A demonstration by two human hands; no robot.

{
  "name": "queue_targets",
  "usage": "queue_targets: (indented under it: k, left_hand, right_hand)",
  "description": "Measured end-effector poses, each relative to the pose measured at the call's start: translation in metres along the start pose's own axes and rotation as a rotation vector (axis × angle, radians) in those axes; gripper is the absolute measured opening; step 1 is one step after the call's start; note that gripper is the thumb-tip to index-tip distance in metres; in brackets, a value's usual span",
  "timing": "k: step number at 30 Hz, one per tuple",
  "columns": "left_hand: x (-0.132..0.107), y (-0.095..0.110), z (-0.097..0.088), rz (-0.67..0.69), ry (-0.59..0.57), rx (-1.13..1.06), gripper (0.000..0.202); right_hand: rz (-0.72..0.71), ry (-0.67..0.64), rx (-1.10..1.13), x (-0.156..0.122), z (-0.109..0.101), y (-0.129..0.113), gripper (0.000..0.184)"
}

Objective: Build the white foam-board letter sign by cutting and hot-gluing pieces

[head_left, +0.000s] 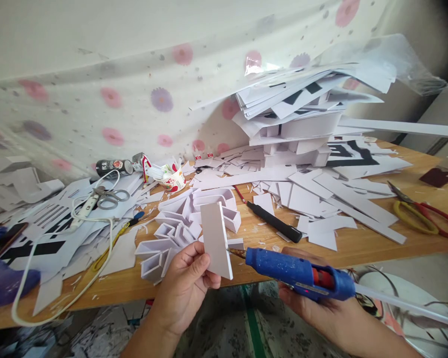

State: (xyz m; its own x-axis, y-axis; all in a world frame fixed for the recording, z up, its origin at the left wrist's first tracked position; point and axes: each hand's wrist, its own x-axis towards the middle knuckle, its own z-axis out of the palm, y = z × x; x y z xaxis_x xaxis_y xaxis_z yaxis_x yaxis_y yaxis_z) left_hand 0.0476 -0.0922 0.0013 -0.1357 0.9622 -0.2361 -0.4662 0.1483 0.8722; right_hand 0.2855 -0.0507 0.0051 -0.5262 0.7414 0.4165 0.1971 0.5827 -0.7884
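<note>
White panel (213, 233) in left hand (188, 273)

Along the near edge of the surface (373, 247), bare wood gives a way between the knife (274, 222) and the scissors (419, 205) by the right edge, though the glue gun (283, 271) hangs before it. White strips (358, 200) hem it behind; a tall stack (306, 124) blocks farther back. Leftward, white channel pieces (179, 233) and a looping cable (33, 324) obstruct.

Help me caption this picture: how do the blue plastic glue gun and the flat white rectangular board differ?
The blue plastic glue gun is thick and rounded; the flat white rectangular board is thin and straight-edged.
The gun sits nearly level in the right grip; the board stands nearly upright in the left grip.
Both are being held.
</note>
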Motion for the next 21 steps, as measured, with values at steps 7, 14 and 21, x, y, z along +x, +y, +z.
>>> queue_targets:
  k: [7,14,21]
  left_hand:
    - [-0.0015,0.0015,-0.0005,-0.011,0.052,-0.016,0.033]
    - [-0.0009,0.0044,-0.0013,0.014,0.048,-0.041,0.033]
    - [0.0002,0.0064,0.0006,0.031,0.071,-0.046,0.03]
  right_hand:
    - [-0.028,-0.044,0.003,-0.0006,0.0002,-0.0014,0.021]
    - [0.029,-0.096,0.037,-0.0048,-0.0001,-0.0009,0.022]
    - [0.009,-0.117,-0.021,-0.0055,-0.0009,-0.0019,0.024]
